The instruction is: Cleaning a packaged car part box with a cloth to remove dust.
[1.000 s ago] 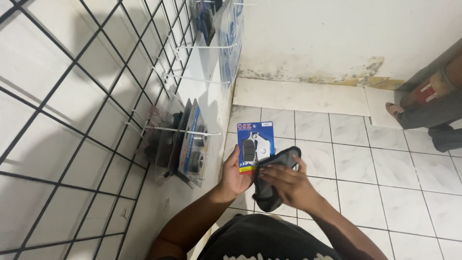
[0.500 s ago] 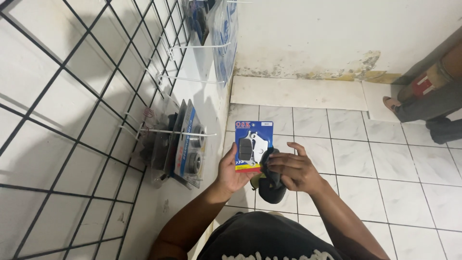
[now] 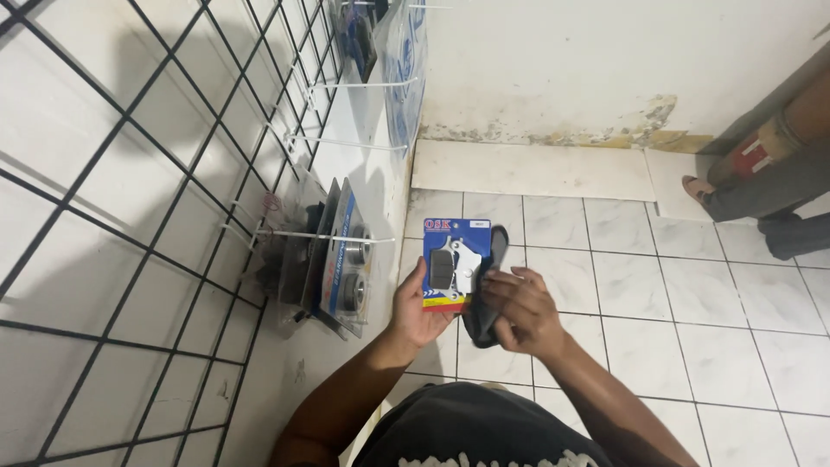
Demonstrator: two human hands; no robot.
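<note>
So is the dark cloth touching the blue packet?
Touching. The head view shows the cloth pressed against the packet's right edge, with no gap between them.

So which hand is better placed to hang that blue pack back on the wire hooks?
Left, probably: the left hand already holds the blue pack and is nearer the wire hooks; the right hand holds a dark cloth.

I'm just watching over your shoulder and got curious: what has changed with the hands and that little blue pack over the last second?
The right hand slid the dark cloth down off the front of the blue blister pack, so its card face now shows more fully; the cloth sits bunched at the pack's right edge. The left hand still grips the pack from below. The wire grid wall and the hanging packs look unchanged.
</note>
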